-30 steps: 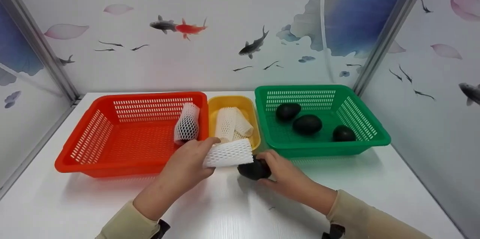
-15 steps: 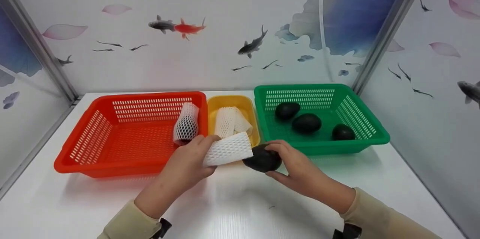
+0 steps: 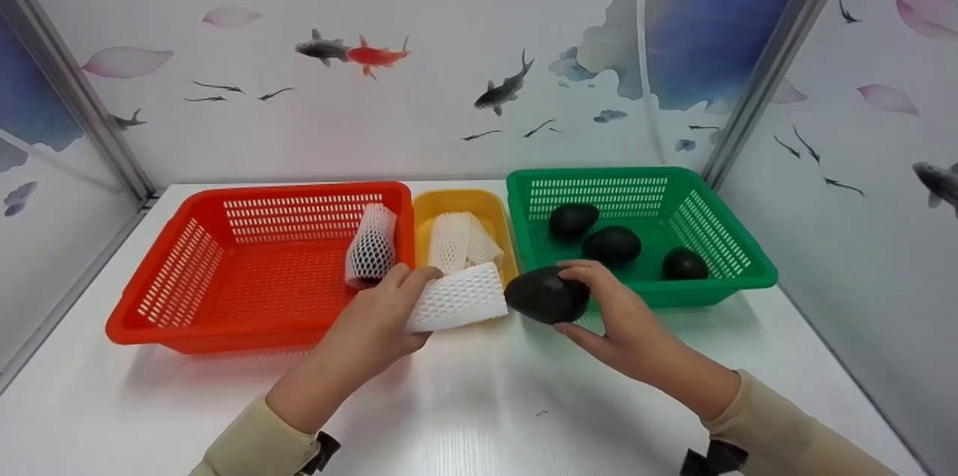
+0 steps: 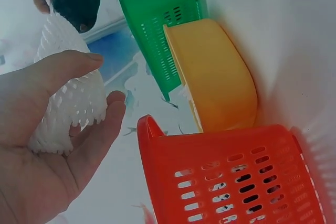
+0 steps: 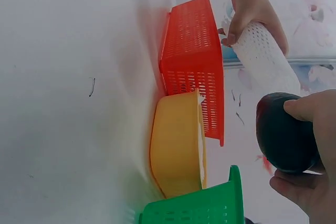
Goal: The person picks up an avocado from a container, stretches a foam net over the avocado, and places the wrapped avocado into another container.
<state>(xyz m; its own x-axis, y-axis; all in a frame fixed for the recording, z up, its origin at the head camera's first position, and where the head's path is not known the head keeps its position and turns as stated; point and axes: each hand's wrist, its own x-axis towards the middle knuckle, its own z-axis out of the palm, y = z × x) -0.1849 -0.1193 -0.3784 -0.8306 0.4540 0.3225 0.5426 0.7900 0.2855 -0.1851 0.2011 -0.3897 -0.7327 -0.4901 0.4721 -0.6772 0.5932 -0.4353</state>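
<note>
My left hand (image 3: pixel 374 319) holds a white foam net sleeve (image 3: pixel 462 298) between thumb and fingers, its free end pointing right. In the left wrist view the thumb lies across the foam net sleeve (image 4: pixel 73 93). A dark avocado (image 3: pixel 548 295) is gripped by my right hand (image 3: pixel 629 319), thumb below and fingers above. Its narrower end faces the sleeve's mouth, close to it, and both are held above the table. The right wrist view shows the avocado (image 5: pixel 286 132) just in front of the sleeve (image 5: pixel 265 59).
A red basket (image 3: pixel 172 311) at left contains one net-wrapped avocado (image 3: pixel 372 245). The small yellow basket (image 3: pixel 490 203) in the middle has more foam sleeves (image 3: pixel 456 240). Several bare avocados (image 3: pixel 612 245) lie in the green basket (image 3: pixel 718 290) at right. Printed walls enclose the white table (image 3: pixel 479 416).
My right hand has lifted the avocado up and to the right, away from overlapping the sleeve's end. The left hand has stayed nearly in place, with the sleeve tilting slightly upward.
</note>
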